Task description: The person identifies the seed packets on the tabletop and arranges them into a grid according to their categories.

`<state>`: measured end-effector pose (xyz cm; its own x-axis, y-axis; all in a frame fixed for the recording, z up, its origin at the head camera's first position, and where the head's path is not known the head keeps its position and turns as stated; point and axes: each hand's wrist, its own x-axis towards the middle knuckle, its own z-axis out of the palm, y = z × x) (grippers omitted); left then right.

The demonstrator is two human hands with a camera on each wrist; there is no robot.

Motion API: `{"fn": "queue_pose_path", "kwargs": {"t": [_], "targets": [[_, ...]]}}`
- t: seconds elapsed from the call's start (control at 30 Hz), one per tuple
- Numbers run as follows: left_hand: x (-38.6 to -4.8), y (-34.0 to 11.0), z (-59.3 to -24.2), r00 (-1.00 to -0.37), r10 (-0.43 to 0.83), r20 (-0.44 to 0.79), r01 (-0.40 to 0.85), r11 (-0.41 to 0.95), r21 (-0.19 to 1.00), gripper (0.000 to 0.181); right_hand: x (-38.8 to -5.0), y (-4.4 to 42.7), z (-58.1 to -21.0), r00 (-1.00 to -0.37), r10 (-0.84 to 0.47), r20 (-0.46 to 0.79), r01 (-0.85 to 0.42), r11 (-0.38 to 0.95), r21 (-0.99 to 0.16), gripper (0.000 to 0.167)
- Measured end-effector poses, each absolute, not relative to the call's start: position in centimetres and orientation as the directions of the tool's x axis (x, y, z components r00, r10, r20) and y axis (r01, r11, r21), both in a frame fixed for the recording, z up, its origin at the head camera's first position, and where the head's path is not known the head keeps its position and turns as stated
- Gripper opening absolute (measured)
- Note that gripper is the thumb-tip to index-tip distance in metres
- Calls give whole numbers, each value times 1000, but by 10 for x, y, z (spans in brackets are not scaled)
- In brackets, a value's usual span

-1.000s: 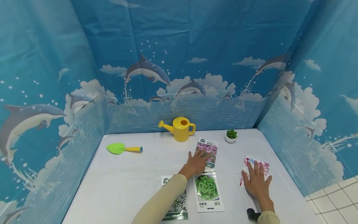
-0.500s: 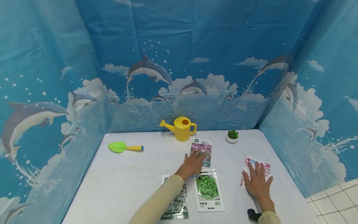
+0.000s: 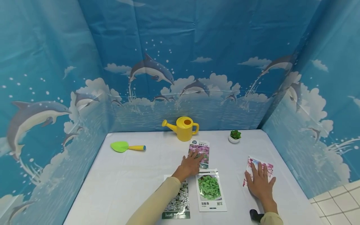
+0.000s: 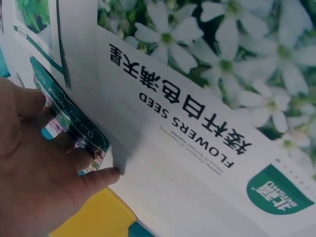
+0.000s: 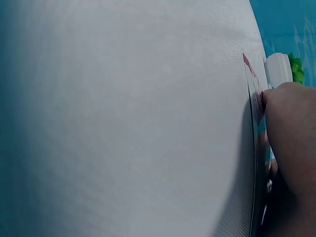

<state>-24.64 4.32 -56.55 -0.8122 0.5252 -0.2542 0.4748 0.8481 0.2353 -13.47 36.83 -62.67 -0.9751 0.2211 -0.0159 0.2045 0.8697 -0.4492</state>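
Note:
My left hand (image 3: 190, 164) rests with fingers spread on a seed packet with pink flowers (image 3: 203, 150). Just in front of that packet lies one picturing green leaves (image 3: 209, 187). A packet with white flowers (image 3: 180, 200), marked "FLOWERS SEED" in the left wrist view, lies partly under my left forearm. On the right, my right hand (image 3: 260, 182) lies flat over a pink-and-white packet (image 3: 270, 170), fingers straight and apart. In the right wrist view that packet (image 5: 254, 94) shows edge-on beneath the hand, and much of it is hidden.
A yellow watering can (image 3: 184, 132) stands at the back of the white table (image 3: 126, 181). To its left lies a green trowel (image 3: 120, 146) with a yellow handle. A small potted succulent (image 3: 234, 136) stands back right. Dolphin-print curtains (image 3: 157, 109) enclose the table's back and sides.
My left hand has slid the pink-flower packet leftward, so it sits further from the potted succulent. The right hand stays on its packet. The head view has shifted slightly.

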Motion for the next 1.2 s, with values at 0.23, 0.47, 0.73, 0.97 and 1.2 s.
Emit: {"fn": "queue_pose_path", "kwargs": {"t": [0.23,0.47,0.73,0.97,1.2], "targets": [[-244,39,-560,-809,508,-297,460,860,219,58,-135,369,-627,-975,217,-40,212,873,-439,76],[-241,33,-561,-811,480,-335,422,876,232,68,-137,370,-629,-974,221,-43,218,876,-429,77],[-237,26,-558,-821,466,-329,403,883,242,72,-136,368,-626,-975,220,-44,217,873,-436,77],[-235,18,-558,-826,453,-337,385,888,251,70,-135,367,-624,-974,220,-48,219,873,-436,77],[-235,8,-559,-841,434,-322,371,897,241,69,-137,369,-628,-974,222,-47,220,873,-435,77]]}}
